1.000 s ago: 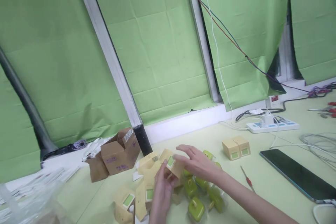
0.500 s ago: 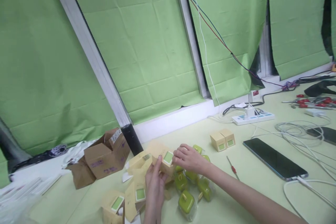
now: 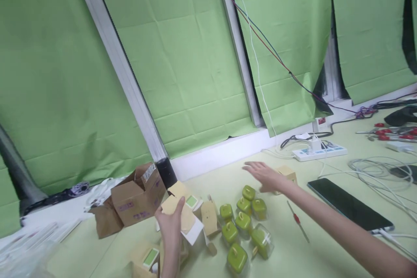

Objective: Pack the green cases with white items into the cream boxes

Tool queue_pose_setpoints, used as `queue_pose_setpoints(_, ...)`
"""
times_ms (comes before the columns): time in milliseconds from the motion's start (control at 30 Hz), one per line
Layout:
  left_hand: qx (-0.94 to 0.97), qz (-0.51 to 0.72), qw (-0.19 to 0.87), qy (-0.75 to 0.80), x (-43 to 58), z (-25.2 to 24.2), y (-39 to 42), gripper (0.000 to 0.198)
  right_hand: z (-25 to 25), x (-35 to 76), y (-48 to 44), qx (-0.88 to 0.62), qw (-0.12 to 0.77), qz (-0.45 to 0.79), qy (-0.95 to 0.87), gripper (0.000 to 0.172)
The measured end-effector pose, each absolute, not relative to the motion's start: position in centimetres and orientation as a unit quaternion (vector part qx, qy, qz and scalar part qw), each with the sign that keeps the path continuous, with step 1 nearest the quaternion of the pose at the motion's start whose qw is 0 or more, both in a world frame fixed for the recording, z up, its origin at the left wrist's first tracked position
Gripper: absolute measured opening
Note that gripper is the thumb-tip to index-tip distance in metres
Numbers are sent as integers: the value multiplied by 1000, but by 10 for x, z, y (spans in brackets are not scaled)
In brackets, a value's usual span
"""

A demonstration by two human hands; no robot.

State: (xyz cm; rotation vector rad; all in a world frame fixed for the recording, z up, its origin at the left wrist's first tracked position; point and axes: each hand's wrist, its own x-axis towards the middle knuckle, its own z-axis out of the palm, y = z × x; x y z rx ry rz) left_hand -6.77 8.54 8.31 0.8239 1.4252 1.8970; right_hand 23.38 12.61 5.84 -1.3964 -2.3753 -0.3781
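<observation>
My left hand (image 3: 170, 225) grips a small tan cardboard box (image 3: 186, 216) with loose flaps and a white inner side, thumb on one side and fingers on the other. My right hand (image 3: 264, 177) is stretched out over the table with its fingers extended, holding nothing visible. Partly behind its wrist sit small closed boxes (image 3: 287, 173). Between the hands stand several clear containers with green lids (image 3: 243, 220) and little loops on top. More tan boxes lie by my left hand, one with a green label (image 3: 151, 257) at the lower left.
An opened brown carton (image 3: 138, 200) stands at the left beside a black cylinder (image 3: 166, 173). Right of the containers lies a thin red-handled tool (image 3: 296, 218). A phone (image 3: 350, 204) on a white cable and a power strip (image 3: 321, 152) occupy the right side.
My right hand has left the small box both hands held and moved up and right, its fingers opening out. My left hand has shifted left and now holds a loose-flapped box.
</observation>
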Motion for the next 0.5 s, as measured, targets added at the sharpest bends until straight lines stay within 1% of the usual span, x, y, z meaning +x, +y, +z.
queue_pose_setpoints(33, 318, 706, 260, 577, -75, 88, 88, 61, 56, 251, 131, -523, 158, -120, -829, 74)
queue_pose_setpoints(67, 318, 688, 210, 617, -82, 93, 90, 70, 52, 267, 135, -545, 141, -108, -819, 70)
queue_pose_setpoints(133, 302, 653, 121, 684, -90, 100, 92, 88, 45, 290, 141, -562, 116, -91, -814, 52)
queue_pose_setpoints(167, 295, 638, 77, 708, -92, 102, 91, 94, 43, 298, 142, -559, 107, -83, -818, 47)
queue_pose_setpoints(200, 293, 623, 38, 724, -92, 103, 90, 96, 42, 303, 141, -552, 99, -76, -825, 45)
queue_pose_setpoints(233, 300, 609, 5, 734, -90, 102, 87, 93, 44, 307, 140, -543, 95, -71, -831, 45)
queue_pose_setpoints(300, 347, 585, -31, 732, -78, 95, 79, 74, 51, 307, 132, -526, 98, -69, -842, 47)
queue_pose_setpoints(367, 442, 560, -19, 701, -56, 84, 65, 51, 60, 301, 119, -510, 115, -79, -849, 43)
queue_pose_setpoints(400, 518, 537, 2, 666, -43, 77, 57, 45, 64, 295, 111, -499, 128, -83, -853, 41)
queue_pose_setpoints(433, 640, 481, 47, 598, -30, 70, 49, 48, 66, 287, 103, -485, 142, -87, -859, 39)
queue_pose_setpoints(467, 735, 413, 93, 530, -17, 65, 42, 61, 66, 278, 94, -467, 163, -87, -865, 37)
queue_pose_setpoints(500, 787, 360, 118, 487, -6, 61, 35, 77, 65, 267, 86, -446, 212, -78, -866, 36)
